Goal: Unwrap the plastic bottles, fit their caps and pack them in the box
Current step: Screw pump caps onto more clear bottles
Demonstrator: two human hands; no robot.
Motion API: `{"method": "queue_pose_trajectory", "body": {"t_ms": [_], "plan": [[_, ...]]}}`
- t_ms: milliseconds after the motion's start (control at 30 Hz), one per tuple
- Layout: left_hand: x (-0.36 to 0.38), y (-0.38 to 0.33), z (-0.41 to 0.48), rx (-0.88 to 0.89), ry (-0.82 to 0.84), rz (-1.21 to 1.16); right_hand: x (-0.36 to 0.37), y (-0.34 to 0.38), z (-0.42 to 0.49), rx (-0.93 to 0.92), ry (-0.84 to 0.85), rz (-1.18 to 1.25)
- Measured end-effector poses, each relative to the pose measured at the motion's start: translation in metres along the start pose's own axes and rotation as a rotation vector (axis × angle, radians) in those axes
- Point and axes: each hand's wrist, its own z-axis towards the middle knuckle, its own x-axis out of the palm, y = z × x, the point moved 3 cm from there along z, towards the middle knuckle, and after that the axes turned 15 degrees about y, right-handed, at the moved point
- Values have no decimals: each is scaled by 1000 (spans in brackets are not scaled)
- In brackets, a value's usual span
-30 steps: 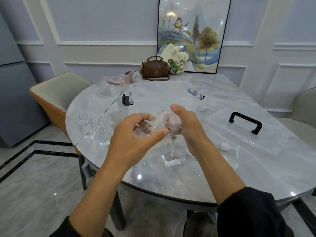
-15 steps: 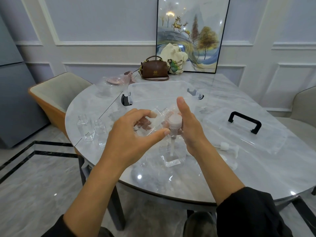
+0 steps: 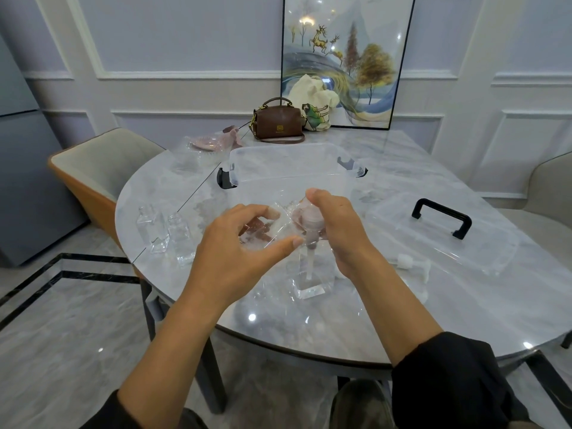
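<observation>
Nearest: two forearms reach in over the near edge of the grey marble desk (image 3: 464,305), the right one in a dark sleeve.
Left hand: the left hand (image 3: 238,252) has its fingers curled round a crinkled clear wrapper (image 3: 270,232), with the thumb stretched towards the right hand.
Right hand: the right hand (image 3: 337,230) is clamped on the pump cap (image 3: 311,218), fingers wrapped about its head.
Bottle: the clear bottle (image 3: 309,291) hangs upright under that cap, the white tube running down inside it; its base is low over the near desk, and contact cannot be told.
Left of hands: two small bottles (image 3: 167,236) stand side by side, uncapped.
Right of hands: a loose pump cap (image 3: 407,261) lies on the desk, just near the clear lid (image 3: 402,218) with its black handle.
Beyond hands: the clear box (image 3: 291,156) sits open at mid-desk.
Far edge: a brown handbag (image 3: 278,122), a cloth bag (image 3: 315,103) and a framed picture (image 3: 349,57) against the wall.
</observation>
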Motion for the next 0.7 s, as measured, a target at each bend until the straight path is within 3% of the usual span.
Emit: {"method": "queue_pose_trajectory", "body": {"t_ms": [533, 700], "plan": [[-10, -4, 12, 28, 40, 8, -3, -7, 2, 89, -15, -4], [-4, 1, 7, 41, 63, -45, -4, -6, 3, 7, 48, 15]]}}
